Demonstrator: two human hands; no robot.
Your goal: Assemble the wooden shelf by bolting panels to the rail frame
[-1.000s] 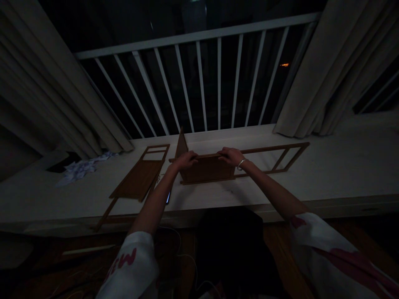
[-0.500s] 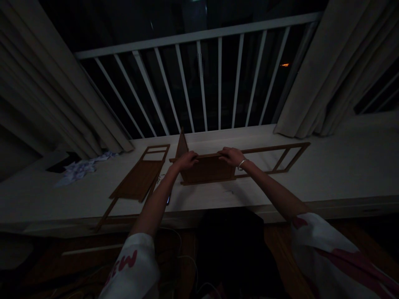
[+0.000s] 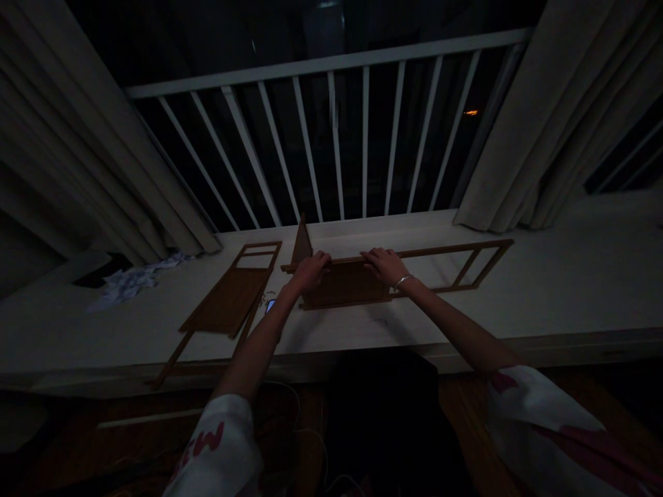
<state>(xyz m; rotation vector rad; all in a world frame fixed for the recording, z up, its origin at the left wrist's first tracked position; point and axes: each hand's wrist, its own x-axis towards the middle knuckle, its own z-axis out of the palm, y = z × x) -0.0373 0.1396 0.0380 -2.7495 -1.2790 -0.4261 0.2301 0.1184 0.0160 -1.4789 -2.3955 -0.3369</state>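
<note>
Left hand up at the top rail of the wooden frame, fingers curled down over it, only partly closed, and it has hold near the left end. Right hand matches it farther along the same rail, fingers bent over the edge, bracelet at the wrist; how hard either one squeezes, I can't tell.

And here's the frame itself: on its long side on the white ledge, brown panel between the hands, open bars running off to the right. At its left end a board stands up; whether the two are joined, too dark to call.

Now, the handling: thin wood by the look of it, so probably light and stiff, smooth enough to slide a little under the fingers. The solid rails look the place to grip, two hands well apart; the slim open end could well swing or knock if held from one side only.

Over on the left, a second frame lies on the ledge, small parts and a phone just beside it, near the left forearm.
</note>
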